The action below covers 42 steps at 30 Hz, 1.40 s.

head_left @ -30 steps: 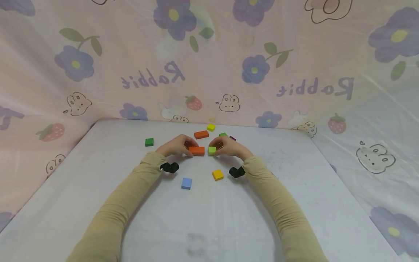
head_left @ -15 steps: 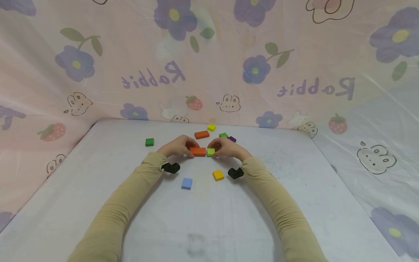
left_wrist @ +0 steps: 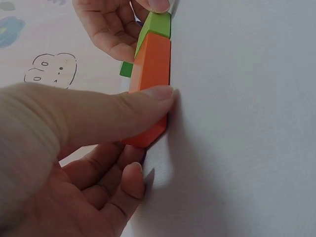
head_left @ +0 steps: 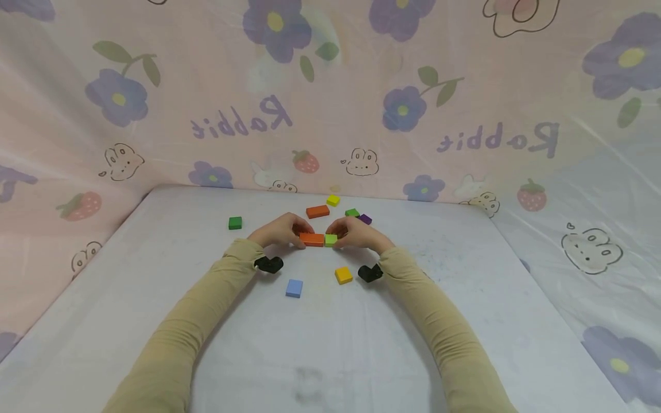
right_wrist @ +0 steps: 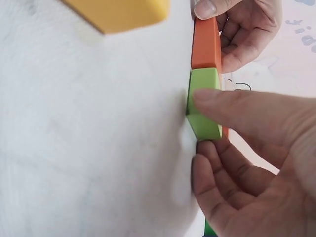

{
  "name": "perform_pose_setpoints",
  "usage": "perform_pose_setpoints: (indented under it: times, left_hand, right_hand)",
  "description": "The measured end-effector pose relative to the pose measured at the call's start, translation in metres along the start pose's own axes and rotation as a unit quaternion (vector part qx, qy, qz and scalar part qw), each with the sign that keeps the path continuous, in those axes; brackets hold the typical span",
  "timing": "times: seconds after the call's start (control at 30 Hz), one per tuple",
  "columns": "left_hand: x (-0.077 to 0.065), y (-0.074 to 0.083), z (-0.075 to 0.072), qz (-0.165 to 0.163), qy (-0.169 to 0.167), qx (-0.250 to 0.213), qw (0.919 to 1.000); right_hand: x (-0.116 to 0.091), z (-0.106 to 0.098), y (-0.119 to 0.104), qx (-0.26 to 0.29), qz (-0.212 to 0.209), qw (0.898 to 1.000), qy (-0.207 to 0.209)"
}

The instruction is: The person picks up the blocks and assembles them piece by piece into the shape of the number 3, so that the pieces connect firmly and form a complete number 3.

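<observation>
Near the middle of the table an orange block lies end to end with a shorter light green block, the two touching. My left hand grips the orange block from the left, its thumb across the near face in the left wrist view. From the right, my right hand pinches the light green block; its thumb presses the near face in the right wrist view. The far-side fingers of both hands are partly hidden behind the blocks.
Behind the hands lie another orange block, a yellow block, a green block and a purple block. A dark green block sits left. Closer in are an amber block and a light blue block.
The right hand has slid the light green block leftward until it meets the orange block's end; the gap between them has closed. The left hand stays nearly still on the orange block.
</observation>
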<state>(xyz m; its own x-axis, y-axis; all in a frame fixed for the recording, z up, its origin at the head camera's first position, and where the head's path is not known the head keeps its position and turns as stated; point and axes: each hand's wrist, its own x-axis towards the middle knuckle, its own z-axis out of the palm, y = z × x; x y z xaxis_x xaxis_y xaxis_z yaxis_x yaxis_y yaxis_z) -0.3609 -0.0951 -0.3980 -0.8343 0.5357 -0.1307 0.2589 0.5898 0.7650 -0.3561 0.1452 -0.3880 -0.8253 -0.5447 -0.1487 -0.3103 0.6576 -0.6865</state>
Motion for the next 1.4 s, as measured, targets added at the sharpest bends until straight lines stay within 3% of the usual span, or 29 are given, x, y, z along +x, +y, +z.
perform_pose_setpoints:
  times: [0.8, 1.07, 1.4]
  left_hand:
    - [-0.007, 0.002, 0.001, -0.005, 0.020, -0.017, 0.9996]
    - [-0.014, 0.000, -0.005, 0.022, 0.021, -0.017, 0.9994]
    - [-0.013, -0.003, -0.004, -0.006, 0.039, -0.022, 0.9990]
  right_hand:
    - [-0.001, 0.002, -0.002, 0.002, 0.012, 1.000, 0.002]
    - [0.000, 0.002, -0.001, 0.002, 0.006, 1.000, 0.004]
    - [-0.002, 0.002, 0.001, -0.001, -0.009, 1.000, 0.007]
